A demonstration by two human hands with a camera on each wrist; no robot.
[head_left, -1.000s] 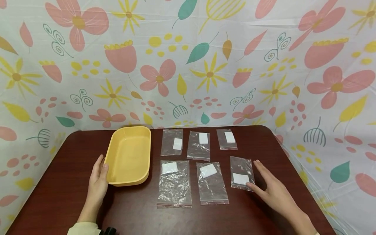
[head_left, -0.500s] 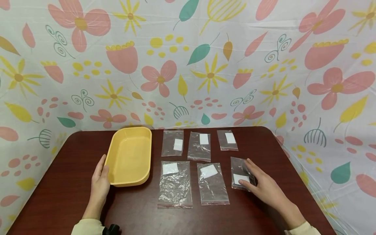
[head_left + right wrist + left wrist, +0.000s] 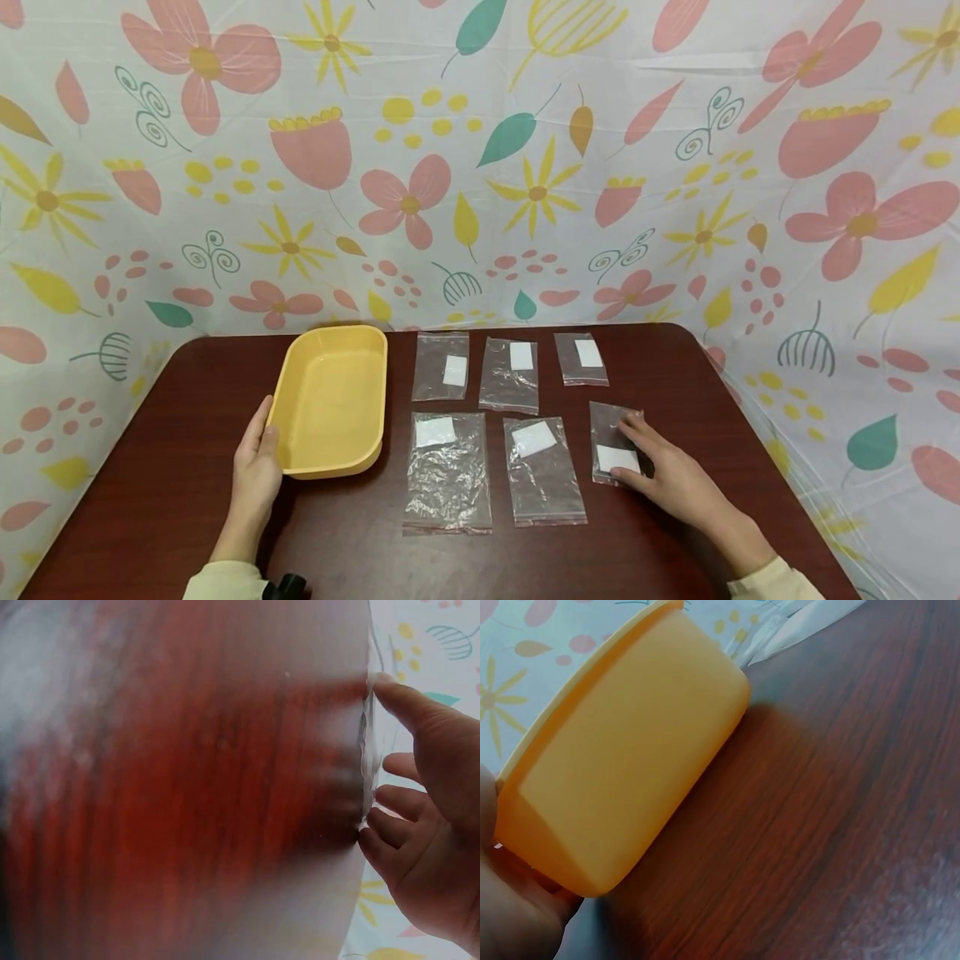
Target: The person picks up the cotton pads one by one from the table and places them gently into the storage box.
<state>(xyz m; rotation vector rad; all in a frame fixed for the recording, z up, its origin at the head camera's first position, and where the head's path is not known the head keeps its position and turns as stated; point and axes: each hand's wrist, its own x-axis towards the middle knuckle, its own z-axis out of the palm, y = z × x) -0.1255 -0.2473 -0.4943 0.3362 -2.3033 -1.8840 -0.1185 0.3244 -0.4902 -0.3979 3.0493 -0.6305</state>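
Note:
In the head view a yellow plastic tray (image 3: 330, 400) stands at the left of the table. My left hand (image 3: 257, 462) grips its left side, thumb at the rim and fingers against the outer wall. At the right lies a small clear zip bag (image 3: 606, 423) with a white label (image 3: 617, 458). Over this bag's right part is my right hand (image 3: 678, 483), fingers spread and slightly bent. Its thumb is at the label and its fingertips are at the bag's upper right edge. In the right wrist view the fingertips meet the bag (image 3: 367, 750) edge-on.
Several other zip bags with white labels lie in two rows, among them a large crinkled bag (image 3: 447, 483) and a narrower bag (image 3: 547, 483) in front. A small bag (image 3: 581, 371) lies at the back right. A flowered cloth (image 3: 480, 167) hangs behind the dark red table (image 3: 450, 567).
My right hand has moved left from beside the small front right bag onto it, its fingers bending a little more. The left hand stays at the tray.

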